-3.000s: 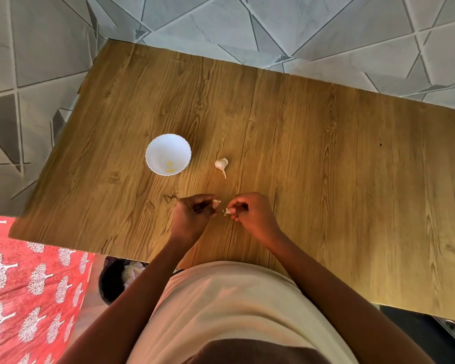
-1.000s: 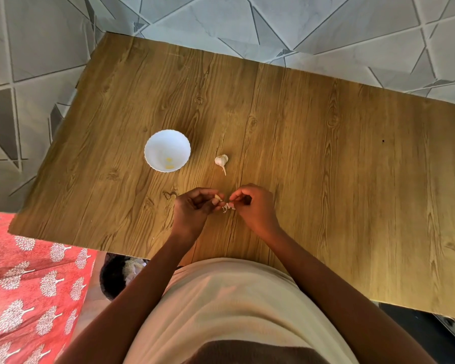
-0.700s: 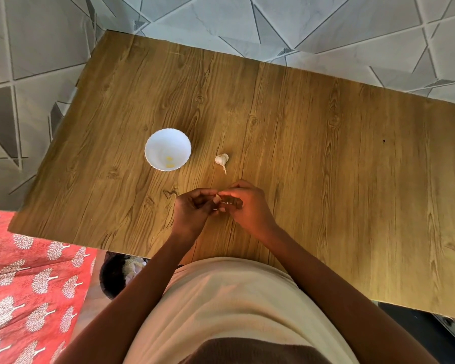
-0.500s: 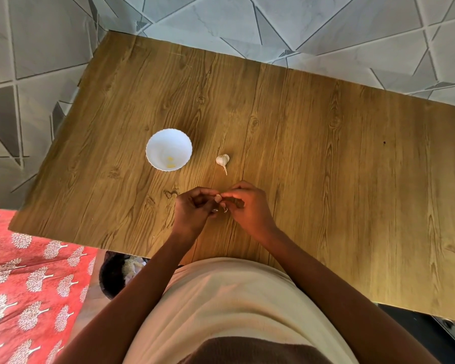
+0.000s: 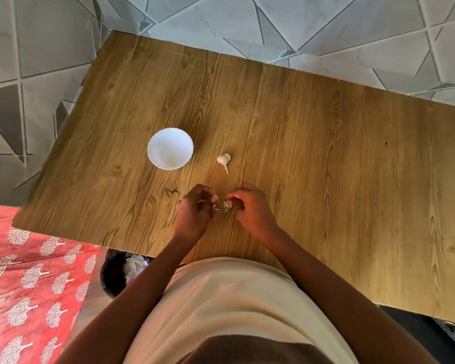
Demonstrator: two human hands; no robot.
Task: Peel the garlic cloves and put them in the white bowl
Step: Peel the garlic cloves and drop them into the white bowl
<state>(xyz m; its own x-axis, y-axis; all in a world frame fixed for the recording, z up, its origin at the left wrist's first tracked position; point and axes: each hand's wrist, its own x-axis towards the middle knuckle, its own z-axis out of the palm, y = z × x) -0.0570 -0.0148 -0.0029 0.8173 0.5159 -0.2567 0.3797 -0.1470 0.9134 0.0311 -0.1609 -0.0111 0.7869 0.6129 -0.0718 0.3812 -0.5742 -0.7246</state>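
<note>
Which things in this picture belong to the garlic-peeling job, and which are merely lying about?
Belong to the job:
white bowl
garlic piece on the table
clove between left hand and right hand

Lying about:
dark bin under the table edge
red patterned cloth
</note>
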